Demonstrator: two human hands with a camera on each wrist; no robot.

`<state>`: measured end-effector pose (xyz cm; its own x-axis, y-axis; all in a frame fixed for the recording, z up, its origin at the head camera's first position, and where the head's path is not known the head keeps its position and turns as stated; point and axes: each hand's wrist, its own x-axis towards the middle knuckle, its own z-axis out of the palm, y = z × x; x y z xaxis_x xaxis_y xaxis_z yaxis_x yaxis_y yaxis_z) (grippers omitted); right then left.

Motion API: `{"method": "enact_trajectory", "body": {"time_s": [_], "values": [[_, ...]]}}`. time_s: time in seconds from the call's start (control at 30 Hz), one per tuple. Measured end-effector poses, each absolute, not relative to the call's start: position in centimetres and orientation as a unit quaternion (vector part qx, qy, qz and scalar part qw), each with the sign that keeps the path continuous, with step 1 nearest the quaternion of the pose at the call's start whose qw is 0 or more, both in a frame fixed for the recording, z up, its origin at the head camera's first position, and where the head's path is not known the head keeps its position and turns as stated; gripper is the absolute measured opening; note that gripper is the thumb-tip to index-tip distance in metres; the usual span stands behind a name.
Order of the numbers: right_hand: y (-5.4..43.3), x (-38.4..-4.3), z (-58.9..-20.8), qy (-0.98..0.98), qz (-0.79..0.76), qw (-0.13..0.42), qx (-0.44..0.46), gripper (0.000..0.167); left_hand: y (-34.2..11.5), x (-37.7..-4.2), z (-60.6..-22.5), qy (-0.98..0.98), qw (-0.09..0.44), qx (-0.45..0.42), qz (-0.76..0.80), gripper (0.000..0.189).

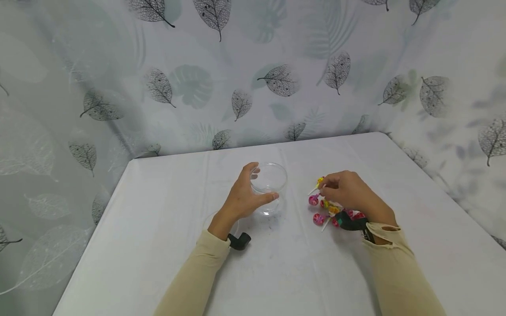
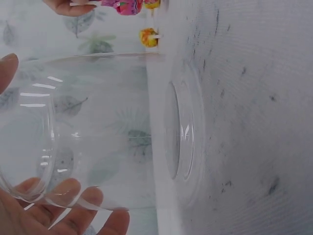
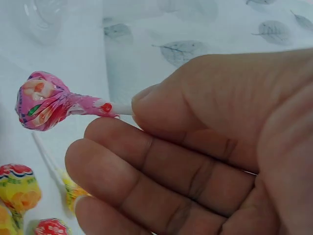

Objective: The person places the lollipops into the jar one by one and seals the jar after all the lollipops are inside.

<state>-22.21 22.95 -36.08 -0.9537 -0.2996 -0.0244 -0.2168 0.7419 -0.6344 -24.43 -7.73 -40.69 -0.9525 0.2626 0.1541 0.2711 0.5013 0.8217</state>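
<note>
My left hand (image 1: pixel 245 197) holds a clear, empty-looking jar (image 2: pixel 107 132) near its rim, fingers on one side and thumb on the other. The jar stands upright on the white table. To its right, my right hand (image 1: pixel 348 191) pinches a pink-wrapped lollipop (image 3: pixel 41 100) by its white stick, between thumb and fingers. The wrapped head points out to the left in the right wrist view. Under that hand lie several more lollipops (image 1: pixel 334 210) in yellow, pink and red wrappers, partly covered by the hand and wrist strap.
A clear round lid-like disc (image 1: pixel 208 219) lies on the table (image 1: pixel 130 245), partly hidden beneath the left wrist. Each wrist carries a dark camera mount (image 1: pixel 239 241). Leaf-patterned curtains (image 1: pixel 237 70) hang behind the table and on both sides.
</note>
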Motion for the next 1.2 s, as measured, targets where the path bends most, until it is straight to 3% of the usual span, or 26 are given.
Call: {"method": "enact_trajectory", "body": {"time_s": [1.2], "values": [[23.0,-23.1,-34.5,0.921,-0.369,-0.028,-0.122,0.014,-8.0,-24.6,-41.1,-0.858,-0.004,-0.164,-0.487,0.103]]}}
